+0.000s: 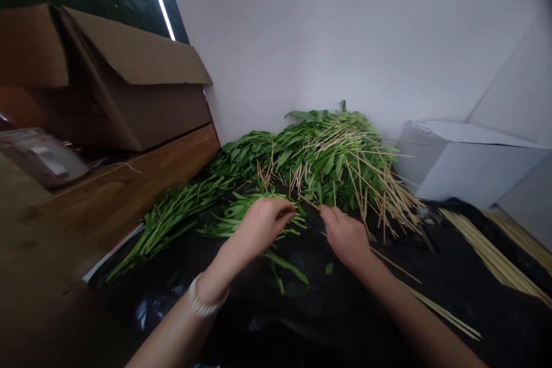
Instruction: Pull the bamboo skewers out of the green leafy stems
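Note:
My left hand [264,223] is closed on a small bunch of green leafy stems [241,215] lying on the black plastic sheet [302,310]. My right hand [345,236] pinches a thin wooden skewer [311,203] whose tip points toward the left hand. The two hands sit close together, a short gap between them. Just behind them rises a big pile of skewered greens [332,155] with many skewer ends sticking out. A pearl bracelet [202,302] circles my left wrist.
Loose long-stemmed greens [172,218] lie at the left. A stack of bare skewers [495,253] lies at the right, a few more beside my right forearm [444,310]. A white box [466,167] stands at back right, an open cardboard box [129,86] on the wooden surface at left.

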Available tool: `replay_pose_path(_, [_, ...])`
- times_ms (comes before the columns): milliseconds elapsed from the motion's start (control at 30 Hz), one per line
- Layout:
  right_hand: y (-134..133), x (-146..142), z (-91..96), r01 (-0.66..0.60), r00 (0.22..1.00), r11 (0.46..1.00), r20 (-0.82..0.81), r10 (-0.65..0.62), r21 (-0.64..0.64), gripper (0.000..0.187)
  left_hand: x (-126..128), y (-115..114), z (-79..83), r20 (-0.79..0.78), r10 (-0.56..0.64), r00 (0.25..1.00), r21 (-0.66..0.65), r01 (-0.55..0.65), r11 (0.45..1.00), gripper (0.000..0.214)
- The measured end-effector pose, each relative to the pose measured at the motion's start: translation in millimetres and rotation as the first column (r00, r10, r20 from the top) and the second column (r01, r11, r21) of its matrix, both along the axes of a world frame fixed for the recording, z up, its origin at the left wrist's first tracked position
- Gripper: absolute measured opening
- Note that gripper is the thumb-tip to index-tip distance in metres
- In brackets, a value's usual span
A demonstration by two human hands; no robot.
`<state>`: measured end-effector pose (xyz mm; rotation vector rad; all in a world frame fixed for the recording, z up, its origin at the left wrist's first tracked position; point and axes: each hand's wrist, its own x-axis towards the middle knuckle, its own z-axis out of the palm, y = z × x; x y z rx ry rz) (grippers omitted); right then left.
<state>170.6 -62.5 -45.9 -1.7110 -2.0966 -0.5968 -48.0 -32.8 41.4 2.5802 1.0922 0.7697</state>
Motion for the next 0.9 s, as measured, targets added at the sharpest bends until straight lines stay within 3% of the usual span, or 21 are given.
replay_pose_path(100, [8,-9,-23.3,-0.068,0.997,0.998,0.032,0.068,0.005,0.034,22,46,-22.4,-0.149,-0.087,0.985,-0.141,0.066,0.988,0.009])
replay_pose_path(233, [14,5,-38.3,-0.038,0.999,0.995,-0.018,0.04,0.088,0.028,12,79,-46.9,-0.304,-0.177,0.936,-0.276,0.091,0.957,0.007])
replay_pose_path(333, [18,13,-40.4,-0.028,0.998,0.99,-0.05,0.036,0.14,0.026,-4,85,-50.1,-0.387,-0.177,0.905,-0.32,0.048,0.946,0.009])
replay_pose_path(500, [18,7,-41.1,-0.079,0.993,0.984,-0.07,0.092,0.162,0.025,-15,80,-54.3,-0.496,-0.095,0.863,-0.249,-0.037,0.968,0.014])
replay_pose_path(600, [16,4,-39.4,-0.093,0.992,0.983,-0.071,0.106,0.16,0.023,-14,80,-57.3,-0.441,-0.112,0.891,-0.25,-0.002,0.968,0.012])
replay_pose_path(767, [16,7,-37.9,-0.072,0.991,0.98,-0.096,0.091,0.184,0.023,-15,94,-50.5,-0.221,-0.25,0.943,-0.398,0.147,0.905,0.01])
replay_pose_path(900, [17,6,-39.9,-0.063,0.992,0.985,-0.099,0.08,0.163,0.022,-13,89,-55.7,-0.262,-0.159,0.952,-0.333,0.065,0.941,0.01])
